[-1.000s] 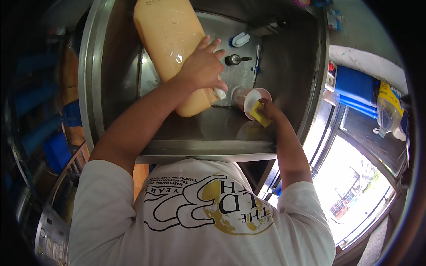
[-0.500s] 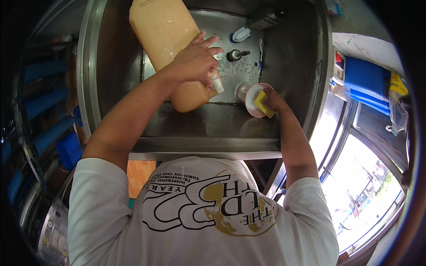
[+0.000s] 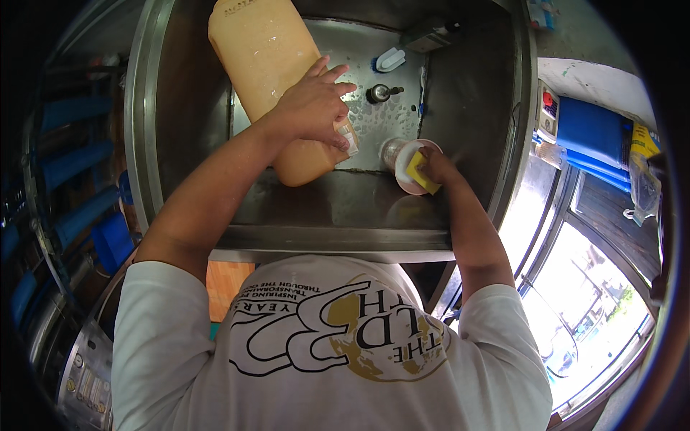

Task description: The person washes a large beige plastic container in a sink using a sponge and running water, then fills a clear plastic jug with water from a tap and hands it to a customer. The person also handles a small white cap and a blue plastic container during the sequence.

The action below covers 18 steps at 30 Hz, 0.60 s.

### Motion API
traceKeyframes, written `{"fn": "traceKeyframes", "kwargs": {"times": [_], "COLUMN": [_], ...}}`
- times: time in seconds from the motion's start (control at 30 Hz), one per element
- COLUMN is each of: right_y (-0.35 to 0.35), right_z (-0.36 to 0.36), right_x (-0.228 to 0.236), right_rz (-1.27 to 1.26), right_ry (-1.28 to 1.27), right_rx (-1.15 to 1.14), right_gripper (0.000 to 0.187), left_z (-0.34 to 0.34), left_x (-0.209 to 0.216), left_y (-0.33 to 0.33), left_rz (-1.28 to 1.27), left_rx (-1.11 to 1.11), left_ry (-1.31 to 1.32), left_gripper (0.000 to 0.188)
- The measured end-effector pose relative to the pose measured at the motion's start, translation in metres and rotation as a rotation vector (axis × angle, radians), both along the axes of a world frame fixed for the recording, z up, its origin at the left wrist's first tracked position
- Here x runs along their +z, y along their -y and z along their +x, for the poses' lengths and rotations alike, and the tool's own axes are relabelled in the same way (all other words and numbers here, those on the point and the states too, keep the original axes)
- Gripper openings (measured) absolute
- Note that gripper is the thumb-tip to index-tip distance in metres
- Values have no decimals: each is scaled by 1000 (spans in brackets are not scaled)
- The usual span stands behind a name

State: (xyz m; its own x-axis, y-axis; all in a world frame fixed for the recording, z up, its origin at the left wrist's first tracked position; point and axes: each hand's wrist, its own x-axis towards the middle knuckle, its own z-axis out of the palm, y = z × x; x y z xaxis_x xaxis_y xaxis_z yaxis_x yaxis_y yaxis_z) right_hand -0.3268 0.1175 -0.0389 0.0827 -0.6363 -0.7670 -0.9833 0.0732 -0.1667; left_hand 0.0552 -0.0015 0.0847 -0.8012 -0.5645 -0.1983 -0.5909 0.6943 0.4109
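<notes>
Bracing orange jug in the steel sink with splayed left hand, probably to stop sliding; pinching yellow sponge with right hand at pink-rimmed cup, also in there.

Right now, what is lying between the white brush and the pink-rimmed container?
A round metal fitting, then wet sink floor, between the brush and the container, as the head view shows.

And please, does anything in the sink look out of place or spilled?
Only the big orange container stands out: it is slanted across the sink, out of line with its walls, under the left hand. Drops wet the sink floor, which is ordinary there. I see no clear damage.
</notes>
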Motion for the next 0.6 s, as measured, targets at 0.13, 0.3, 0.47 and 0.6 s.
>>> {"fn": "traceKeyframes", "kwargs": {"times": [0.13, 0.3, 0.47, 0.6], "right_y": [6, -2, 8, 1], "right_z": [8, 1, 14, 11], "right_x": [3, 0, 17, 21], "right_rz": [8, -27, 154, -31], "right_ry": [-26, -42, -135, -54], "right_rx": [35, 86, 43, 47], "right_gripper": [57, 58, 63, 61], "left_z": [-1, -2, 5, 3], "left_x": [-6, -10, -11, -9], "left_y": [-16, -29, -33, -35], "left_rz": [-3, -38, -26, -2], "left_rx": [74, 97, 121, 161], "left_ry": [-17, -53, -97, -128], "left_gripper": [32, 36, 38, 36]}}
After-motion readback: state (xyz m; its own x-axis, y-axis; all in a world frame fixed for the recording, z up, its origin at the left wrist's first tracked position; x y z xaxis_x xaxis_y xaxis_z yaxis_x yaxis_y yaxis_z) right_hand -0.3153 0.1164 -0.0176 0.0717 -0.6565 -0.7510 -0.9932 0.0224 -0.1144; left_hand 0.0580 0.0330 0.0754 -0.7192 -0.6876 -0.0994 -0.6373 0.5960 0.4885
